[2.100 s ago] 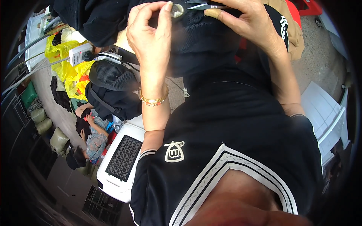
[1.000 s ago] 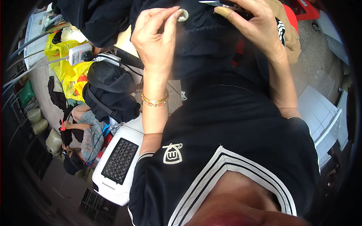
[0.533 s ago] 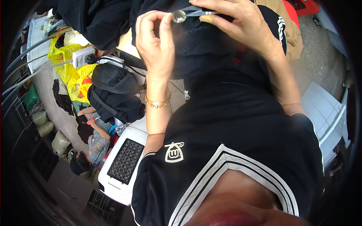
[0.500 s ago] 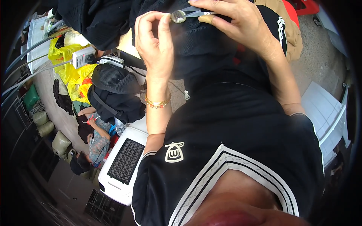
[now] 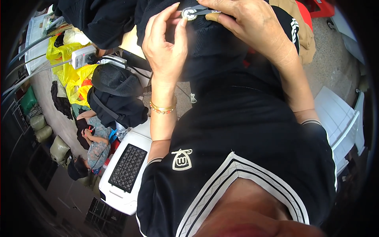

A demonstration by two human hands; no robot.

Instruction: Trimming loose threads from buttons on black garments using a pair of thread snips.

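A small round silvery disc with a pale middle [image 5: 189, 14] is at the thumb and forefinger of my left hand [image 5: 166, 43], which is closed in a loose pinch on its edge. I cannot make out exactly what kind of part it is. In my right hand [image 5: 246, 19] I grip a pair of thread snips [image 5: 200, 11]; their pointed blades reach left to the disc. A tan wrap covers one right fingertip. Beneath both hands black ribbed knit cloth [image 5: 209, 41] lies over my lap.
To the left are a yellow plastic bag [image 5: 59, 55], a white power adapter [image 5: 83, 57] with cables, a black mesh-topped bag [image 5: 117, 81] and a white box with a black grille [image 5: 128, 168]. Another person [image 5: 94, 144] works low behind them. White panels [image 5: 335, 118] stand at right.
The snips' blades now overlap the disc, which has turned a paler side toward view. My left hand has shifted slightly right and its fingers have opened a little. The other person's hands have moved together.
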